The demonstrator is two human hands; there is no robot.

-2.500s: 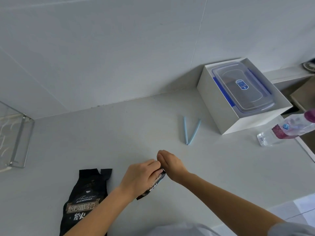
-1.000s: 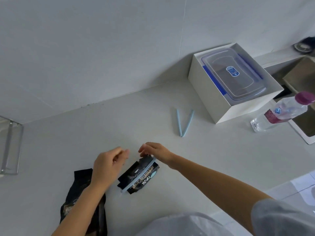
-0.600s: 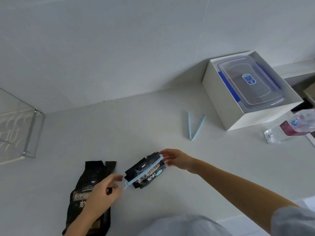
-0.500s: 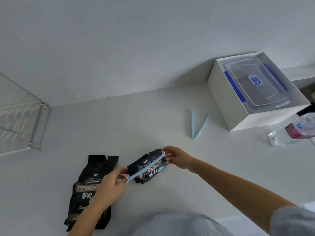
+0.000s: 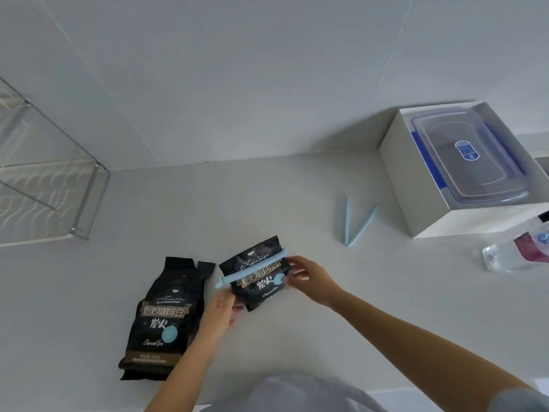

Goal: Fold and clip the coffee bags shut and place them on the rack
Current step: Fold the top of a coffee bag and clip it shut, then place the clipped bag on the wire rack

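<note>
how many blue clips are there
2: one clip sits across the folded bag held in both hands; an open clip lies on the counter beside the white box.

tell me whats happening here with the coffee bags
A person is sealing coffee bags. Both hands, left hand and right hand, hold a folded black bag with a blue clip across it. A second bag lies unclipped on the counter, a spare clip lies open, and the wire rack waits at the left.
</note>
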